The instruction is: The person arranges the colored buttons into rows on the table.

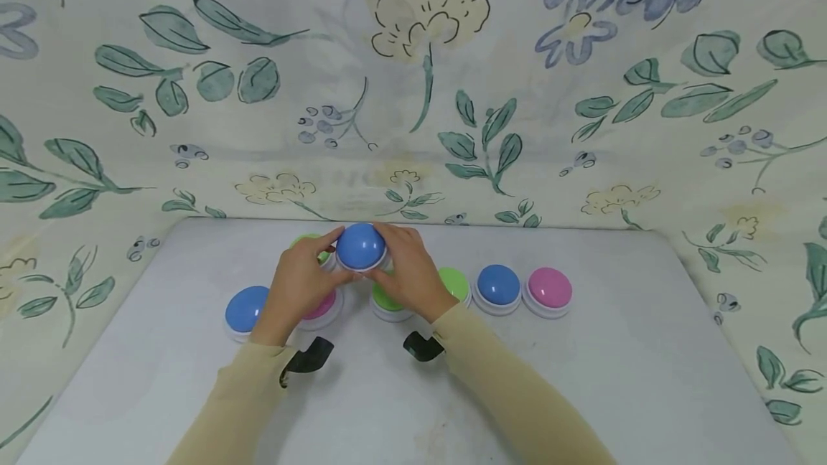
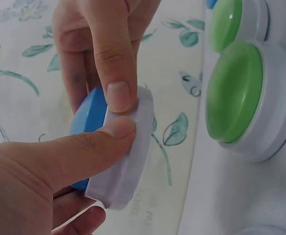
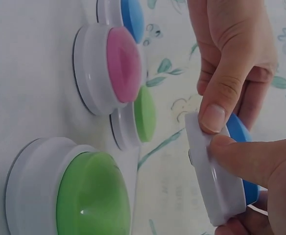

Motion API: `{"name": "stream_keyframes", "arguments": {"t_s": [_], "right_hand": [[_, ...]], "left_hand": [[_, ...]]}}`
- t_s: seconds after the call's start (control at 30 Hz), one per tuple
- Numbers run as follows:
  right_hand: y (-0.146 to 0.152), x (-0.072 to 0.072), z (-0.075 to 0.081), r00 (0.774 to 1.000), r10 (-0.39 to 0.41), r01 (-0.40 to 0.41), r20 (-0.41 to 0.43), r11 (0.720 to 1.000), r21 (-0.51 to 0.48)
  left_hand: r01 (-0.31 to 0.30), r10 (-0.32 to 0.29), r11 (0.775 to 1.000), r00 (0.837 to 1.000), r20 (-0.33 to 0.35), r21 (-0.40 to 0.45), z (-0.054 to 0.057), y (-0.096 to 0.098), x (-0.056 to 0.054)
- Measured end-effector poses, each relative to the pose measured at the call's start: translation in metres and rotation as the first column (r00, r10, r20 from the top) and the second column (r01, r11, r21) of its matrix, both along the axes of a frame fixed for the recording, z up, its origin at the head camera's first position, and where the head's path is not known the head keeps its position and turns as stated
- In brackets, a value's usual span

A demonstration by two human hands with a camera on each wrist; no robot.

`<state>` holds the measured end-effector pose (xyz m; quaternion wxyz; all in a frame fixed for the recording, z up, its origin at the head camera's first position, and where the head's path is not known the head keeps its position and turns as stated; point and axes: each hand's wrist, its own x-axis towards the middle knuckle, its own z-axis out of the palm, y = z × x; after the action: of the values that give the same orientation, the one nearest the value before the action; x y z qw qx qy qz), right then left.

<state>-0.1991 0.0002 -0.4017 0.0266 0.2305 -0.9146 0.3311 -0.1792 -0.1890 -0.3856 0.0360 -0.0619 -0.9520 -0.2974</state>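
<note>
Both hands together hold a blue dome push button (image 1: 360, 246) with a white round base, raised above the table. My left hand (image 1: 298, 282) grips its left side and my right hand (image 1: 408, 271) its right side. In the left wrist view the two thumbs press side by side on the white base (image 2: 118, 171), with fingers around the blue dome (image 2: 91, 115). The right wrist view shows a small bump on the underside (image 3: 191, 156). Below the hands are a pink button (image 1: 321, 306) and a green button (image 1: 388, 298), both partly covered. Another green button (image 1: 305, 238) shows behind the left hand.
On the white table (image 1: 614, 364), a blue button (image 1: 247, 308) stands at left. To the right stand a green button (image 1: 456, 283), a blue button (image 1: 499, 283) and a pink button (image 1: 550, 287). A floral cloth (image 1: 400, 163) hangs behind the table. Black pieces (image 1: 311, 355) jut from the cuffs.
</note>
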Motion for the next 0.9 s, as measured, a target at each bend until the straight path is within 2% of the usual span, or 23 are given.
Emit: {"name": "stream_keyframes", "arguments": {"t_s": [0.23,0.37,0.47,0.67,0.8,0.9], "right_hand": [[0.013,0.013,0.002,1.0,0.021,-0.021,-0.015,0.999,-0.046],[0.02,0.02,0.001,1.0,0.014,-0.015,-0.024,0.999,-0.051],[0.025,0.026,0.0,0.999,0.005,-0.007,-0.033,0.999,-0.051],[0.036,0.038,-0.004,0.997,0.009,-0.015,-0.07,0.996,-0.086],[0.044,0.045,-0.01,0.994,-0.004,-0.006,-0.108,0.995,-0.098],[0.049,0.051,-0.013,0.994,-0.022,0.012,-0.105,0.995,-0.1]], "left_hand": [[0.002,-0.001,0.998,1.0,-0.014,0.059,-0.003,0.007,0.012],[-0.005,0.005,0.995,1.0,0.002,0.102,-0.005,0.014,0.019],[0.004,-0.003,0.993,1.0,-0.01,0.118,-0.009,0.018,0.023],[0.032,-0.026,0.994,0.997,-0.066,0.104,-0.017,0.026,0.031],[0.06,-0.051,0.994,0.994,-0.095,0.095,-0.019,0.033,0.037],[0.086,-0.075,0.992,0.99,-0.123,0.095,-0.019,0.039,0.041]]}}
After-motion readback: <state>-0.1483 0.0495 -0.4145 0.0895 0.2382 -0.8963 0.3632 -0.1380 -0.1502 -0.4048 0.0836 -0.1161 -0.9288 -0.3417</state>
